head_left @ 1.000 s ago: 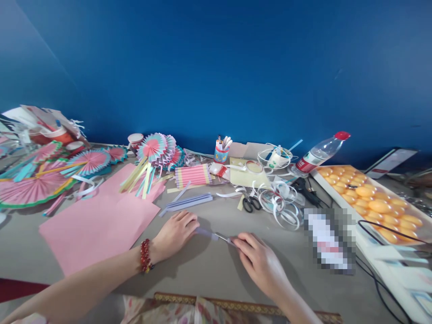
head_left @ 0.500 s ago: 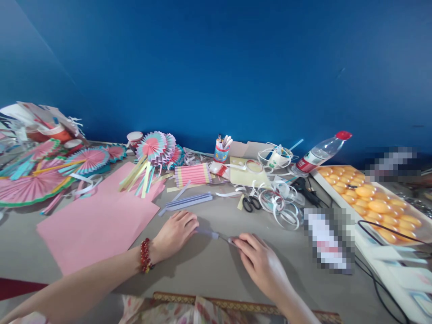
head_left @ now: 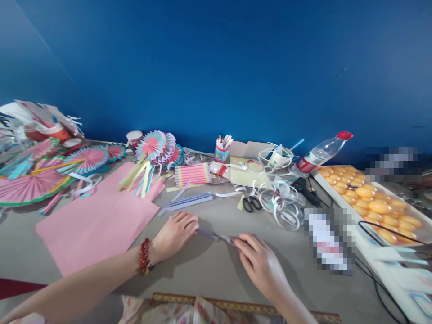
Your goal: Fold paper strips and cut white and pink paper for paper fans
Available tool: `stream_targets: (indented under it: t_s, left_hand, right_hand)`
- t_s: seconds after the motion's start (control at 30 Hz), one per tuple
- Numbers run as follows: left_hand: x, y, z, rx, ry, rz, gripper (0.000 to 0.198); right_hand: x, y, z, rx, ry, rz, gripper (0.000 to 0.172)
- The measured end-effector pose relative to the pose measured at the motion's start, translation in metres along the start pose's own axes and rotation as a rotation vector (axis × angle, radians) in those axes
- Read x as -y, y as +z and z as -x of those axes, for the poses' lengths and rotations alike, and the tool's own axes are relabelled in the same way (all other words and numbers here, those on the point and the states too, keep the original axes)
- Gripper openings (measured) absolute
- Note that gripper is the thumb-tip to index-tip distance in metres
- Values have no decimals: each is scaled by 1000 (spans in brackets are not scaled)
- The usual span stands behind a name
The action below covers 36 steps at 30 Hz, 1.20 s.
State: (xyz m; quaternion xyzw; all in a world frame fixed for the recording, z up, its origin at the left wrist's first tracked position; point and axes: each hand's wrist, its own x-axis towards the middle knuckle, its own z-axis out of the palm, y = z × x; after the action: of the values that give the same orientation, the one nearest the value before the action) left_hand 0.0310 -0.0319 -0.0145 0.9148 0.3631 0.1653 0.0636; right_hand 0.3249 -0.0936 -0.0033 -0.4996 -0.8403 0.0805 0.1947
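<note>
My left hand (head_left: 175, 234), with a red bead bracelet on its wrist, lies fingers down on the grey table (head_left: 202, 270) and presses one end of a narrow folded pale purple paper strip (head_left: 208, 234). My right hand (head_left: 259, 261) has its fingertips pressed together on the strip's other end. The strip lies flat on the table between both hands. A large pink paper sheet (head_left: 94, 225) lies just left of my left hand.
Folded paper fans (head_left: 155, 146) and more pink fans (head_left: 40, 175) lie at the back left. Black scissors (head_left: 251, 203), white paper curls (head_left: 283, 207), a pen cup (head_left: 221, 153), a water bottle (head_left: 320, 155) and a tray of orange balls (head_left: 374, 202) are to the right.
Both hands stay on the strip almost unmoved. The view has shifted slightly.
</note>
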Motion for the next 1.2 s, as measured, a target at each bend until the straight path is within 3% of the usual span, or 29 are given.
stream_targets:
  t_s: [0.37, 0.6, 0.93, 1.2]
  left_hand:
    - [0, 2, 2, 1, 21, -41, 13]
    - [-1, 0, 0, 9, 12, -43, 13]
    - [-2, -3, 0, -4, 5, -15, 13]
    - [-6, -10, -2, 74, -65, -26, 13]
  right_hand:
    - [0, -1, 2, 8, 7, -35, 37]
    - [1, -6, 1, -67, -15, -11, 32]
    - [2, -1, 5, -28, -1, -13, 35]
    - [5, 3, 2, 18, 8, -2, 37]
